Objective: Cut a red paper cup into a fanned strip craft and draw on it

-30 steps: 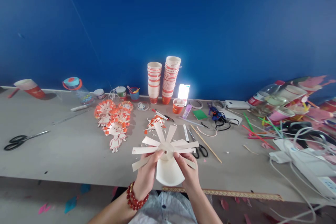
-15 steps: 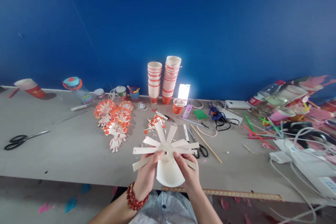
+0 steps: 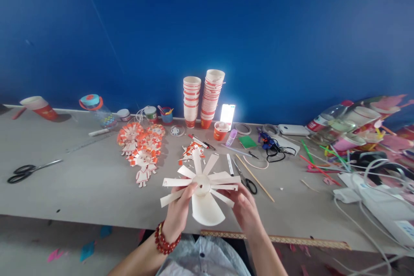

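I hold a paper cup [image 3: 207,211] cut into strips that fan out around its round base, white inside facing up, with a small hole in the middle. One wide curved section points toward me. My left hand [image 3: 178,207] pinches it at the base's left side, thumb on top and fingers underneath. At the right strips is my right hand [image 3: 247,211], its thumb by the strip ends and its fingers partly hidden behind them. Just beyond lie orange and white paper scraps [image 3: 192,152] and black-handled scissors [image 3: 249,183].
Paper cup figures [image 3: 144,166] lie left, with other scissors [image 3: 26,174] farther out. Two cup stacks [image 3: 191,103] stand by the blue wall near a lit phone [image 3: 227,114]. A glue gun [image 3: 269,142], a wooden stick [image 3: 257,180] and a white power strip [image 3: 375,207] lie right.
My right thumb has come off the cup's base, and that hand has slid right to the strip ends. The cup has shifted slightly left; my left hand keeps its grip.
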Demonstrator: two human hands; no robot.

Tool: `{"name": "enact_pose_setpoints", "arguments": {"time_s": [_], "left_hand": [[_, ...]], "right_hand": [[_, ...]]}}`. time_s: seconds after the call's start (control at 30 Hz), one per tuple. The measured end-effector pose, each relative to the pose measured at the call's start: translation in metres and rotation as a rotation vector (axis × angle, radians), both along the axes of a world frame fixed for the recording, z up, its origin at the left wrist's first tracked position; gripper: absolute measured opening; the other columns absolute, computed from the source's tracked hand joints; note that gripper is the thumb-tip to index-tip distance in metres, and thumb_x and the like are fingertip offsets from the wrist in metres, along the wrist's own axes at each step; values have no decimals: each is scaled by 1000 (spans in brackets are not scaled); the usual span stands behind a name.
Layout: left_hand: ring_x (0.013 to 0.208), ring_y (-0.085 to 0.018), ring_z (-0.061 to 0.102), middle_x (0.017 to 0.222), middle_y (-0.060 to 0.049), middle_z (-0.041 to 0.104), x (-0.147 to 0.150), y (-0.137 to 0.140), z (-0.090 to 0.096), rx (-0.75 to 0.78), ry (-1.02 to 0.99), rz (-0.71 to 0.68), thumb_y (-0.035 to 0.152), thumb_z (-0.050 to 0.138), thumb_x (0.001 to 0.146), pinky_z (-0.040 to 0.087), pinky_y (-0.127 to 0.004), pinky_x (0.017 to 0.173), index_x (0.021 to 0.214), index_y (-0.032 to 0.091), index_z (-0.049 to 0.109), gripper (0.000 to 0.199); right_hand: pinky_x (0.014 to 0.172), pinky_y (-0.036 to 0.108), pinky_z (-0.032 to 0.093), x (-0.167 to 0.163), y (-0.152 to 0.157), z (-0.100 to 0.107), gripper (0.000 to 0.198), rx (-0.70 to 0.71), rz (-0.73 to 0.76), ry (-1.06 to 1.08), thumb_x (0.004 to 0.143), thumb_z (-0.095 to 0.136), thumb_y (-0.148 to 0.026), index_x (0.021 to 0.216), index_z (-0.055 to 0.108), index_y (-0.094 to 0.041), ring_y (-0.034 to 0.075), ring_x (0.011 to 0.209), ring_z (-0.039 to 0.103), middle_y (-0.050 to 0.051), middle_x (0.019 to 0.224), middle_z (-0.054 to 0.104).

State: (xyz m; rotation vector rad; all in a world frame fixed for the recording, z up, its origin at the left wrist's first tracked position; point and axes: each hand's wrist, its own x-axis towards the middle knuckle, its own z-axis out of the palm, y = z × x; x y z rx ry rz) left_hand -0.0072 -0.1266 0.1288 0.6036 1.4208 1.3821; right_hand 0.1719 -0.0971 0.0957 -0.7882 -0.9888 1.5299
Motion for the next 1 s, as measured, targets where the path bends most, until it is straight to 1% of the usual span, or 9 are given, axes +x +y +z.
{"name": "enact_pose_setpoints", "arguments": {"time_s": [0.07,0.13,0.27,0.4,0.53,0.67,0.77,0.87,1.0], "left_hand": [[93,-25,65,93,-6,71,-2,1,-3,23,26,7,41,75,67,51,-29,78,81,18,70,27],[99,-26,64,99,-7,70,-4,1,-10,23,70,11,40,75,67,50,-28,82,82,19,72,26],[107,-27,62,109,-9,69,-7,1,-20,43,100,-19,42,74,71,49,-28,87,91,19,73,31],[100,-26,64,105,-9,71,-5,1,-16,53,-1,-102,46,71,75,49,-29,82,100,16,70,39],[90,-25,66,98,-9,72,-2,2,-5,7,-27,-69,46,74,71,50,-28,72,96,15,71,40],[75,-23,65,81,-8,71,0,3,8,21,-89,-110,47,75,68,50,-27,62,83,16,73,34],[71,-22,63,75,-7,69,-1,4,12,36,-106,-112,46,76,66,49,-26,60,76,17,74,31],[64,-17,59,71,-5,66,-4,6,9,38,-116,-143,48,76,67,46,-24,56,73,15,72,34],[60,-16,56,70,-6,67,-8,11,5,54,-94,-167,50,76,67,43,-23,53,73,12,72,39]], "right_hand": [[89,43,52,7,6,7,47,-16,39,-123,67,83,-48,105,73,-23,31,100,66,12,107,72],[81,40,55,10,11,14,44,-37,20,-202,64,87,-41,101,73,-22,29,94,67,11,103,73],[74,31,55,8,18,27,42,25,-54,-235,65,86,-41,100,73,-21,25,87,67,10,101,72],[73,29,53,5,17,36,41,125,-74,-369,66,85,-41,99,73,-19,25,89,65,10,97,72],[59,26,50,0,13,37,30,103,-130,-488,69,82,-44,80,75,-16,22,72,64,9,80,72],[58,25,48,-3,12,34,33,77,-172,-456,70,79,-48,66,74,-15,19,63,61,6,66,69],[56,25,47,0,12,31,35,-8,-116,-365,69,80,-50,69,74,-15,19,63,62,7,68,70],[53,26,48,6,13,32,45,-123,-16,-206,74,70,-61,74,74,-16,23,66,66,10,73,72],[72,36,54,16,18,42,61,-44,105,-80,78,54,-73,91,75,-18,30,87,68,13,93,73]]}}
